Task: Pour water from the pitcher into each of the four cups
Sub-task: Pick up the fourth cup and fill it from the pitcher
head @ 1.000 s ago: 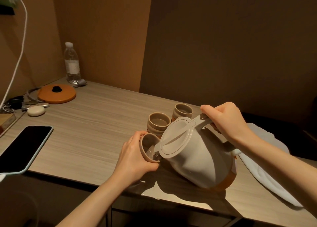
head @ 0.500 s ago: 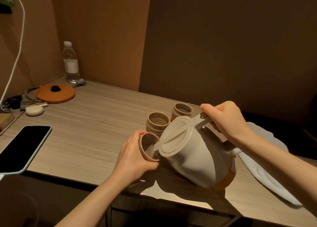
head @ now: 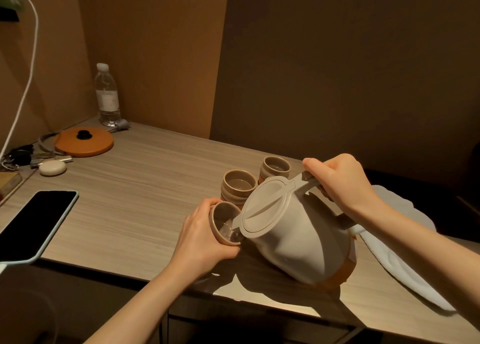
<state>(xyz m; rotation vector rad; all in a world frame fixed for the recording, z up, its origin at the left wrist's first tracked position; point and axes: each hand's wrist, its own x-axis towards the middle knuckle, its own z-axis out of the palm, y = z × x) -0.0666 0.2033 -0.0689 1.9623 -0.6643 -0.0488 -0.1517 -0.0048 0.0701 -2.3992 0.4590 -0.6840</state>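
Two hands work at the near edge of the wooden table [head: 145, 187]. Far left of the fingers, a dark smartphone [head: 33, 224] overhangs that near edge, and behind it lie an orange lid [head: 84, 141], a small white oval case [head: 52, 167] and a clear water bottle [head: 107, 97] by the wall; a broad stretch of bare tabletop lies between these and the left hand [head: 200, 239]. That hand's fingers curl round a tan cup [head: 224, 224], held tilted toward the spout, with water visible inside. Just beyond the fingers stand two more ridged cups, the nearer one [head: 237, 186] touching the pitcher lid's edge in view, the farther cup [head: 275, 167] behind it; any fourth cup is hidden. The beige pitcher [head: 293, 239] leans leftward, its orange base lifted on one side, spout inside the held cup. The right hand [head: 342, 182] clamps the handle, thumb on top. Right of it a white cloth [head: 405, 260] runs to the table's near corner. Against half a second ago, water now shows in the held cup, and the pitcher is tipped slightly further.
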